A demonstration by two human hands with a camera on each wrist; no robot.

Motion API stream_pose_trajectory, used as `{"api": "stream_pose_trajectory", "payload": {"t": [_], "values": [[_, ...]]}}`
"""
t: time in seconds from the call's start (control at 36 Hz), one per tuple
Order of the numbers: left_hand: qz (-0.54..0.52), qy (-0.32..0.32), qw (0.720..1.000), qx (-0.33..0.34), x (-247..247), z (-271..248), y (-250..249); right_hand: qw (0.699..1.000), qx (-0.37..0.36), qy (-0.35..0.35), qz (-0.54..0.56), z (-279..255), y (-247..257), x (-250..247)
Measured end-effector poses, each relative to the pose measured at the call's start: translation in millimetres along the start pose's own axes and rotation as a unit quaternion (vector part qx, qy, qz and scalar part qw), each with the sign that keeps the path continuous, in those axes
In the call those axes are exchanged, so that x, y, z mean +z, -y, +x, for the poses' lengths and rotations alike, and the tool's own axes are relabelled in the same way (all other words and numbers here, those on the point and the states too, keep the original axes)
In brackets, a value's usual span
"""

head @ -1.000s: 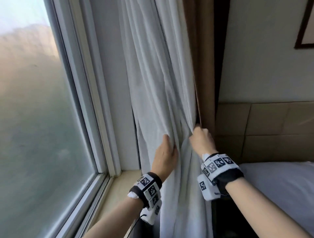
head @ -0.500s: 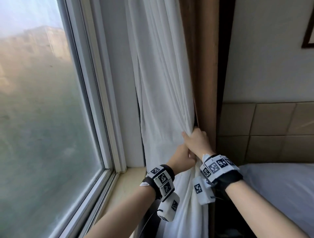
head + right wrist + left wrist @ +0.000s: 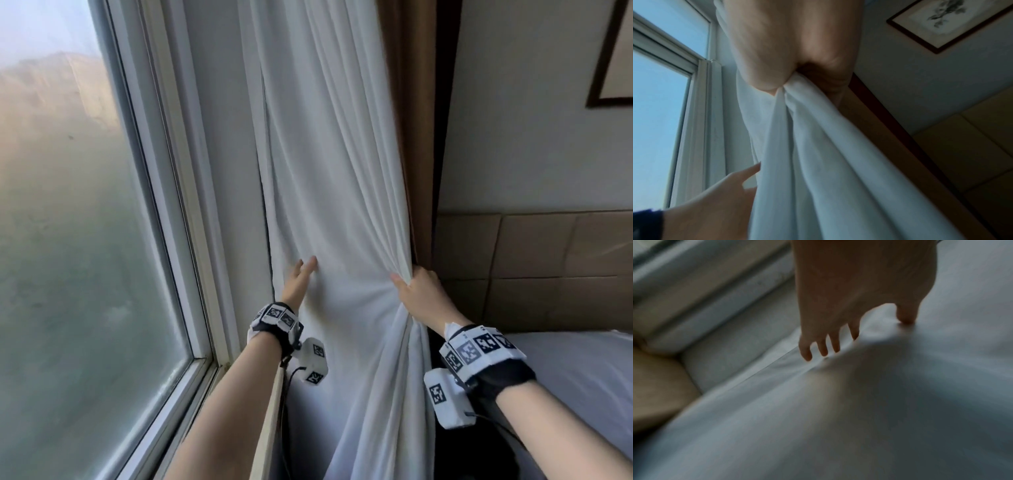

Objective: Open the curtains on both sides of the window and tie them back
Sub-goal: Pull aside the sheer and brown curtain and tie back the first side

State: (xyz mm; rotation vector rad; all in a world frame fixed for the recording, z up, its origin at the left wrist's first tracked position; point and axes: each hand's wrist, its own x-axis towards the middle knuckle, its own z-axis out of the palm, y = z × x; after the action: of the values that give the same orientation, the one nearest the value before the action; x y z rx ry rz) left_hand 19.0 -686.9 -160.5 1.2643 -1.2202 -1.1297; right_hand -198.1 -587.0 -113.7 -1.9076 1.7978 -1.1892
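- Beside the window (image 3: 85, 240), frame centre, we see the white curtain (image 3: 329, 171) hanging.
- Our right hand (image 3: 419, 294) clamps a gathered bunch.
- Our left hand (image 3: 296, 286) lies flat, fingers spread.
- It looks light, soft, slippery; we'd gather at mid-height.

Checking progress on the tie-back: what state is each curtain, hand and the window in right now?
White curtain: gathered at the window's right side, untied.
Brown curtain: pulled aside behind the white one.
Left hand: open, fingers on the white curtain.
Right hand: grips bunched white curtain.
Window: uncovered.
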Motion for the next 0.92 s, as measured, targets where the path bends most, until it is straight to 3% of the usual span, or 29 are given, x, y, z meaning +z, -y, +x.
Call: {"api": "stream_pose_trajectory", "payload": {"t": [0.17, 0.28, 0.42, 0.5, 0.56, 0.67, 0.78, 0.92], "values": [[-0.16, 0.163, 0.973, -0.032, 48.9, -0.6, -2.0, 1.0, 0.015, -0.019, 0.001, 8.0, -9.6, -2.0], [-0.121, 0.108, 0.987, -0.022, 81.5, -0.6, 8.6, 0.999, 0.019, -0.025, 0.01, 14.6, -18.1, -3.0], [-0.072, 0.007, 0.992, 0.101, 88.7, -7.6, 9.8, 0.999, 0.027, -0.037, -0.005, 21.0, -24.0, -5.9], [-0.043, -0.078, 0.986, 0.143, 80.9, -6.7, 10.0, 0.999, 0.027, -0.037, -0.029, 21.4, -23.3, -6.7], [-0.004, -0.143, 0.982, 0.125, 72.1, -6.3, 16.4, 0.997, 0.028, -0.038, -0.055, 20.2, -20.7, -5.5], [0.005, -0.261, 0.947, 0.189, 51.7, -20.5, 23.4, 0.992, 0.038, -0.043, -0.115, 13.9, -8.8, 1.2], [0.049, -0.272, 0.924, 0.264, 40.4, -49.2, 23.9, 0.986, 0.041, -0.052, -0.154, 8.0, 4.4, 12.7], [0.11, -0.158, 0.925, 0.329, 42.9, -93.7, 22.2, 0.984, 0.038, -0.047, -0.168, 0.3, 16.3, 19.7]]}}
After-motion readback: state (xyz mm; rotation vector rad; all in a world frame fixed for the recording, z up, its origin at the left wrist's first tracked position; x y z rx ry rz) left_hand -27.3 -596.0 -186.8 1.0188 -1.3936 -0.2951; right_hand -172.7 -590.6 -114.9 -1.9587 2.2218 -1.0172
